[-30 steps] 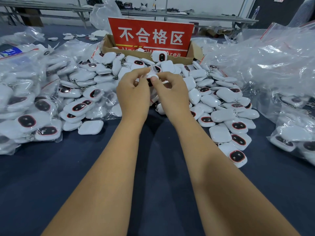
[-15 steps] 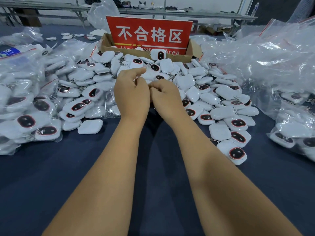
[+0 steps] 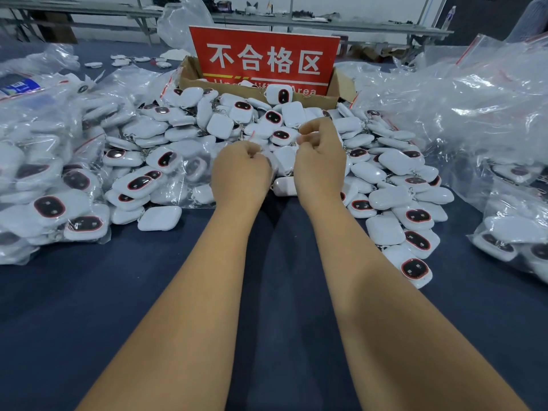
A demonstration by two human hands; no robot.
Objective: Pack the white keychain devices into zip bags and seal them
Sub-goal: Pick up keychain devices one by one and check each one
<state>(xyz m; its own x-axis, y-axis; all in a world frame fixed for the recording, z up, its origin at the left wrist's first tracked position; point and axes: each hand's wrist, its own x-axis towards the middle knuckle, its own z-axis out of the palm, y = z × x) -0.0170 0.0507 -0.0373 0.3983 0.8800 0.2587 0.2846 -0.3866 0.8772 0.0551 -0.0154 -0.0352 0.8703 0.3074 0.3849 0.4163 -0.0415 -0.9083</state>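
1. The table is covered in a smooth dark blue cloth and spreads across the whole view.
2. A heap of crinkled clear plastic zip bags, too many to count, rises at the far right.
3. One brown cardboard box stands far centre, with one flat red sign in it bearing white characters.
4. Bagged devices lie piled on the left, glossy under the film.
5. Loose white keychain devices, rounded squares of smooth plastic, some showing a dark red-rimmed oval face, lie in a pile from centre to right; far too many to count.
6. The left hand and right hand, both with curled fingers, pinch a thin clear zip bag between them above the pile; its contents cannot be made out.
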